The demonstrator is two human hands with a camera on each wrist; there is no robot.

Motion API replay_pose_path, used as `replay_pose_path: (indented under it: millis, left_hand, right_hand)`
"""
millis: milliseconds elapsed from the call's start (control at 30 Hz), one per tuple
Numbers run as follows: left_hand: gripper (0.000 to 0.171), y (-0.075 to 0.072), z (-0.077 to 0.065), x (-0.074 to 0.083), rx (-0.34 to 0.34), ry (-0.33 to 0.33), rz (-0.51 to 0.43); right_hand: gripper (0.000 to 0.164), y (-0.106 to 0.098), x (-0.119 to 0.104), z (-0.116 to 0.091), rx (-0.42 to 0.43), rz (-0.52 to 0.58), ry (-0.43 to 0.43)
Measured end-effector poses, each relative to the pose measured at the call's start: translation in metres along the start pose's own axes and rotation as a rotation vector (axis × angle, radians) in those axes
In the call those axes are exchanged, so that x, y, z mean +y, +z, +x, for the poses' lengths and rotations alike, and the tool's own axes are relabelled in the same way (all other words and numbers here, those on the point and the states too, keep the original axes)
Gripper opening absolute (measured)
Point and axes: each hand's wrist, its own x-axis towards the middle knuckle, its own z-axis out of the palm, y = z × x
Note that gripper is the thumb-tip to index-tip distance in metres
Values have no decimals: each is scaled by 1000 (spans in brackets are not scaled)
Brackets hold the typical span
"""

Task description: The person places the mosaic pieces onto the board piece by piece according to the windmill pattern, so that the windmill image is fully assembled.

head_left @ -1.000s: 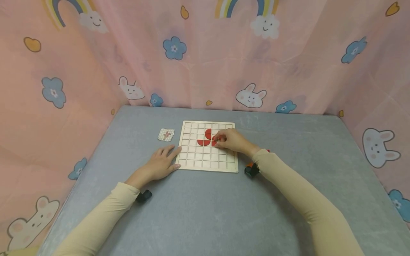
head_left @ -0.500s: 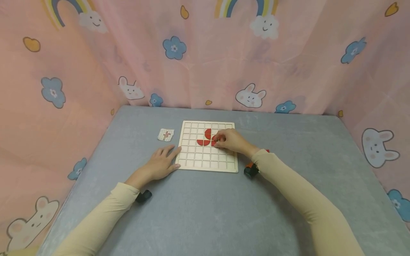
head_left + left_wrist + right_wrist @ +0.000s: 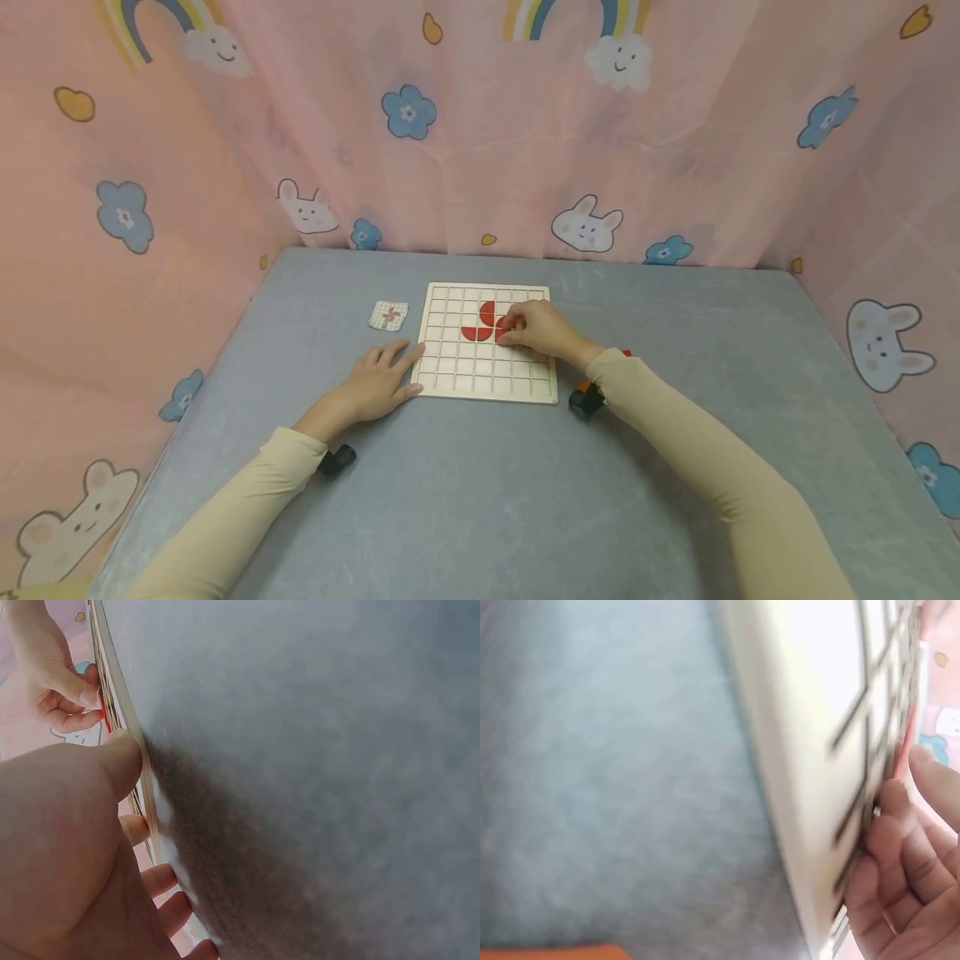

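A square wooden board (image 3: 457, 379) with a grooved grid lies on the table. Near its middle sit red quarter-round tiles (image 3: 477, 334), and another rounded red tile (image 3: 487, 313) lies just above them. My right hand (image 3: 543, 327) reaches over the board's right side, thumb and fingertips pinching a red tile (image 3: 500, 332) that they partly cover. My left hand (image 3: 377, 383) rests at the left edge, fingers spread, with thumb and index fingertips on the rim. In the left wrist view the thumb (image 3: 124, 761) lies against the board's side.
A small paper card (image 3: 389, 316) printed with a pinwheel on a grid lies left of the board. By the right sleeve an orange piece (image 3: 583, 386) and a red piece (image 3: 627, 354) show partly. Pink patterned curtains (image 3: 480, 167) surround the grey table (image 3: 465, 500).
My right thumb has shifted slightly left over the red tile and now covers more of its lower part. The left hand and the board stay put.
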Motion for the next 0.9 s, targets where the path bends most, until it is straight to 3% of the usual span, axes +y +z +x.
replay_pose_path:
  millis: [200,400,633,900]
  left_hand:
    - [66,0,0,0,6,6,1]
    - [67,-1,0,0,-1,2,-9]
    - [67,0,0,0,-8,-4,-8]
    - [67,-2,-1,1,-7,-2,-8]
  right_hand:
    - [24,-21,-4,-9,46,90,32]
    - [29,-56,4,-35,81,75,94]
    - [34,-80,46,-85,85,12,77]
    - [40,-87,89,-129,40,-63,78]
